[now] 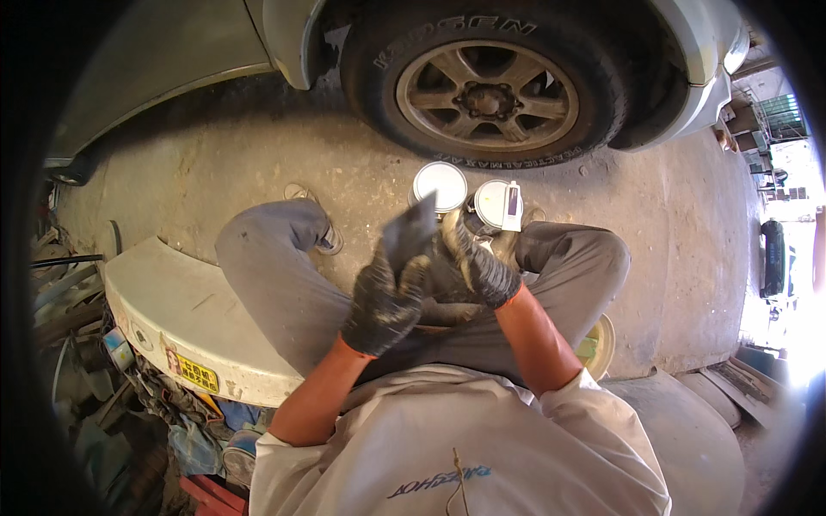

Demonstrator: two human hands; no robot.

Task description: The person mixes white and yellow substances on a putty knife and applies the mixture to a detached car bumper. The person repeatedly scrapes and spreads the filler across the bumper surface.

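Floor [688, 258]: worn, stained concrete | Light [804, 292]: glaring, right-hand side | Lower left: heaped scrap [95, 430]

On floor [671, 267] before wheel [488, 101]: left can [439, 186], right can [490, 205] beside it. Tube [512, 207] on right can; sheet [408, 234] in left hand [384, 301].

The person's two dark-gloved hands meet the eye close together, well in front of the torso. The left hand [384, 301] is curled in a grip, its thumb [416, 273] upright on the side toward the right fingers. The right hand [483, 265] stands just beside it, fingers pointing up and leftward; their exact curl is hard to make out. Behind the left fingers, the left forearm [317, 396] slants inward; behind the right fingers, the right forearm [538, 341] slants the other way. Bent knees spread wide on either side of both sets of fingers.
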